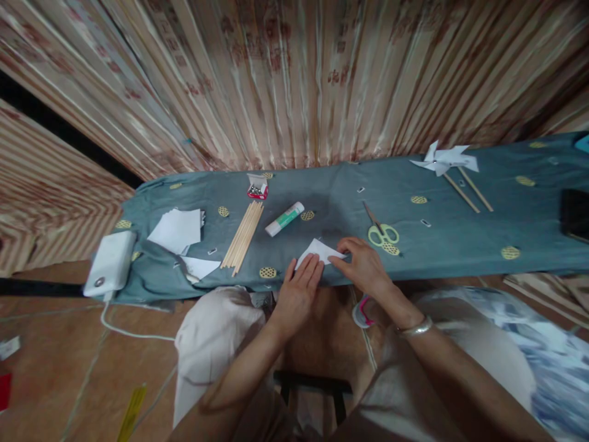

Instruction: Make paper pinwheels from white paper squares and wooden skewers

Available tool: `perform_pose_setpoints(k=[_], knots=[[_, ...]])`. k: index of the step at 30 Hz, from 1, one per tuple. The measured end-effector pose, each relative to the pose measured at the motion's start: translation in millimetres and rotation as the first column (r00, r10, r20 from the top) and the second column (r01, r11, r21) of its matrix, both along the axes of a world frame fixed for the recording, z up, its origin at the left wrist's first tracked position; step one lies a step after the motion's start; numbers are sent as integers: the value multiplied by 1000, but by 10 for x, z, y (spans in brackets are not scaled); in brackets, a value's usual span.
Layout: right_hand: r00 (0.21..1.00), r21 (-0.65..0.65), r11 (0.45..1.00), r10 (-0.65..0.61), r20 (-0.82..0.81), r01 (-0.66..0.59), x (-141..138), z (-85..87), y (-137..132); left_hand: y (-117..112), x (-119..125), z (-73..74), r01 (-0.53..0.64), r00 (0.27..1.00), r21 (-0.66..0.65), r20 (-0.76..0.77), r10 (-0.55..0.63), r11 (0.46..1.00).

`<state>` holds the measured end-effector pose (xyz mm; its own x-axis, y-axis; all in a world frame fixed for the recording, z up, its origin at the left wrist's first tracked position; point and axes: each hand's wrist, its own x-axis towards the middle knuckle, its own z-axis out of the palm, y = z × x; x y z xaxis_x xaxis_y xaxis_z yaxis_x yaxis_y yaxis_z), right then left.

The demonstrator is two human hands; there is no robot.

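A folded white paper (319,250) lies near the front edge of the blue-grey cloth-covered bench (460,239). My left hand (299,291) lies flat with fingers stretched over the paper's near left corner. My right hand (363,264) presses its fingertips together on the paper's right edge; a silver bangle sits on that wrist. A glue stick (284,219) lies just behind the paper, and yellow-handled scissors (381,231) rest to the right of my right hand.
A bundle of wooden sticks (243,235), a stack of white paper squares (177,230) and a small pin box (257,186) are to the left. Two paper pinwheels on sticks (448,161) lie at back right. A white device (110,263) sits at the bench's left end.
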<state>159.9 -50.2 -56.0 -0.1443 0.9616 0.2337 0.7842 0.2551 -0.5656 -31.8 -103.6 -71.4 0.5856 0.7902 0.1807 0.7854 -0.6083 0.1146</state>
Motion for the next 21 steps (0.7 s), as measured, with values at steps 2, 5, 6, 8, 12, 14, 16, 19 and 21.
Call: perform_pose_setpoints(k=[2,5,6,8,12,14,16,19,21], knots=[[1000,12,1000,4,12,-4,-12,5,-12,-38,-52,-4,-32,999,4,1,32,999],[999,39,999,4,47,-6,-38,13,-32,-81,-104,14,-63,998,-2,2,63,998],[998,44,999,-1,58,-2,-47,14,-37,-89,-113,25,-71,997,-7,5,71,997],[998,49,999,-11,64,8,-58,11,-44,-100,-122,49,-94,995,-19,13,94,995],[999,47,999,-1,37,-1,-40,-16,-43,-128,-154,76,-151,988,-18,37,152,988],[1000,37,999,14,18,-15,-13,-34,-41,-152,-190,79,-173,983,-10,57,174,985],[1000,30,999,24,-6,-24,19,-51,-42,-178,-233,79,-185,980,-11,72,185,983],[999,32,999,21,-32,-20,69,-73,-51,-212,-294,73,-192,979,-6,72,192,981],[999,34,999,15,-39,-13,102,-85,-60,-227,-322,69,-196,979,-1,64,196,981]])
